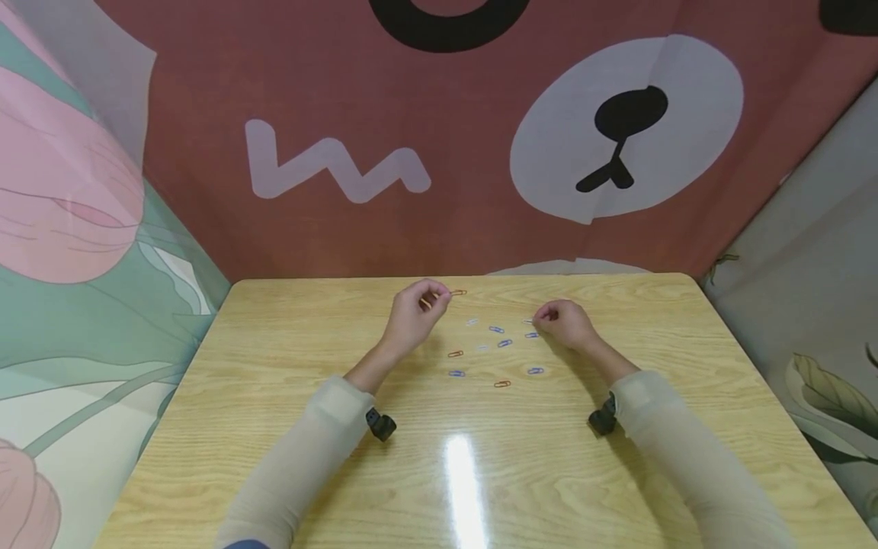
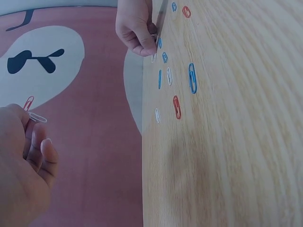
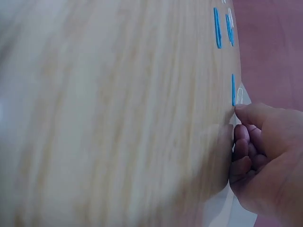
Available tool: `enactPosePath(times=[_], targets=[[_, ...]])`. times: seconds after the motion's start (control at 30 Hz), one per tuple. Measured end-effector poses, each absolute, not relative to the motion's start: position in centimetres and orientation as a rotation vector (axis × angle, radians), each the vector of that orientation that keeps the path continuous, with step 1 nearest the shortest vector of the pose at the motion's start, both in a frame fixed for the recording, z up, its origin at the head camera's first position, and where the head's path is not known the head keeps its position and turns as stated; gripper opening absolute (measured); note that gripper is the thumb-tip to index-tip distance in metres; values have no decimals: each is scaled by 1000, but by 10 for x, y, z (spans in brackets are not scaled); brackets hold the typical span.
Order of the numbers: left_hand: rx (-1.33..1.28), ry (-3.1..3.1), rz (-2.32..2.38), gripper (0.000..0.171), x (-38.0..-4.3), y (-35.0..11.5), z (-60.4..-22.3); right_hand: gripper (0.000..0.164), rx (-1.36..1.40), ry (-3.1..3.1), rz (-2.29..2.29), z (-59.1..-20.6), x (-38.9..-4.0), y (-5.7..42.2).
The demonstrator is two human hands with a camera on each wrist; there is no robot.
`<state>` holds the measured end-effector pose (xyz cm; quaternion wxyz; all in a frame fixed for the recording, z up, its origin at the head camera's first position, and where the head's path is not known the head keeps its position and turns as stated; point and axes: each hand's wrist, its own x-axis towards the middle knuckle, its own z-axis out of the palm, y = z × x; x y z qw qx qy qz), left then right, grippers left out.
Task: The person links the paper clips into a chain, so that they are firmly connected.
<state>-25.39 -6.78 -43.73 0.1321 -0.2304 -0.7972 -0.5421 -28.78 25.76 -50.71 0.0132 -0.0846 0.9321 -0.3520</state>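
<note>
My left hand [image 1: 414, 314] is raised over the table, with a red paper clip [image 2: 29, 102] and a white paper clip [image 2: 38, 117] pinched between thumb and forefinger. On the right, my right hand [image 1: 568, 325] pinches another white paper clip [image 3: 239, 96] at its fingertips, low over the tabletop. Just beside those fingertips lies a blue paper clip [image 1: 531, 335]. Several more clips are scattered between the hands, among them a blue paper clip [image 1: 504, 343], a red paper clip [image 1: 456, 354] and a white paper clip [image 2: 157, 115].
The light wooden table [image 1: 329, 473] reaches back to a reddish curtain [image 1: 453, 229] with a cartoon face. Nearer me on the table lie a red clip [image 1: 502, 384] and a blue clip [image 1: 456, 374]. Patterned cloth [image 1: 75, 213] hangs at the left.
</note>
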Motion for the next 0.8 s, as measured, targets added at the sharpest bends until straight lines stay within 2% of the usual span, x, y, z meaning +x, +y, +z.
enactPosePath(times=[0.2, 0.47, 0.8], targets=[[-665, -2318, -1575, 8, -254, -68, -439, 11, -289, 2918, -1088, -504, -288, 261], [-672, -2319, -1575, 9, -254, -68, -440, 9, -160, 2778, -1389, -493, -286, 268], [-685, -2322, -1567, 9, -253, -67, -441, 19, -346, 2691, -1537, -464, -284, 258]])
